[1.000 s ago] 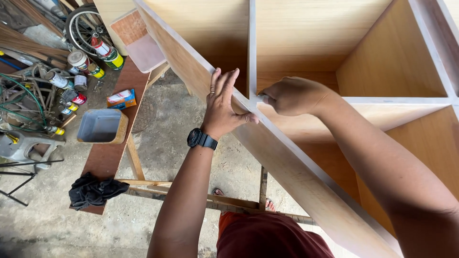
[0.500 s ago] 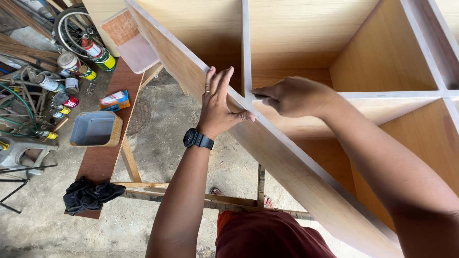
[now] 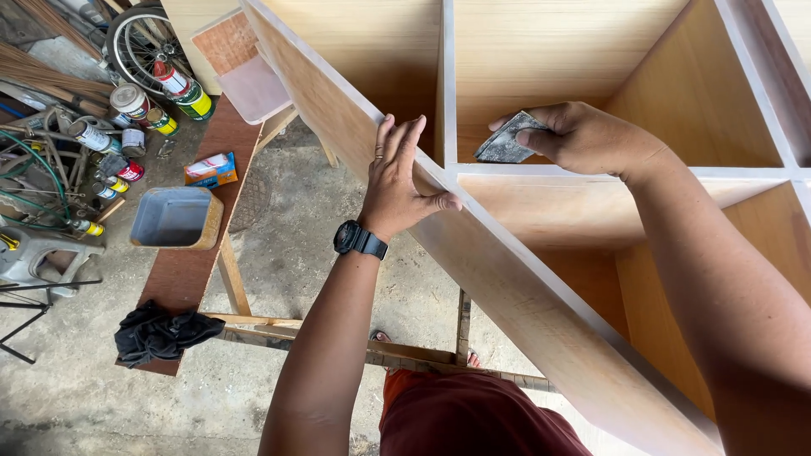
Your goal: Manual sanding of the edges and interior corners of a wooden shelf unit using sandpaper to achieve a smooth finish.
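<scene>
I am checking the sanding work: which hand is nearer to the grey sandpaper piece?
Right. The right hand holds the grey sandpaper piece in its fingers above the shelf divider. The left hand rests apart on the cabinet's outer side panel.

Left hand (image 3: 397,181) lies flat over the cabinet (image 3: 541,321) front edge, blocking that stretch of edge just left of the divider (image 3: 446,80) joint. Right hand (image 3: 587,139) with sandpaper (image 3: 505,142) sits above the shelf (image 3: 676,172) edge, just right of the divider, filling that compartment's near left corner. The rest of that compartment is open to its back; so are the compartment left of the divider and the ones below the shelf. The front edge running toward the near right corner is bare. Left of the cabinet: bench (image 3: 190,279) carries a tub (image 3: 176,218), box (image 3: 211,169) and rag (image 3: 160,333); cans (image 3: 135,105) crowd its far end.
</scene>
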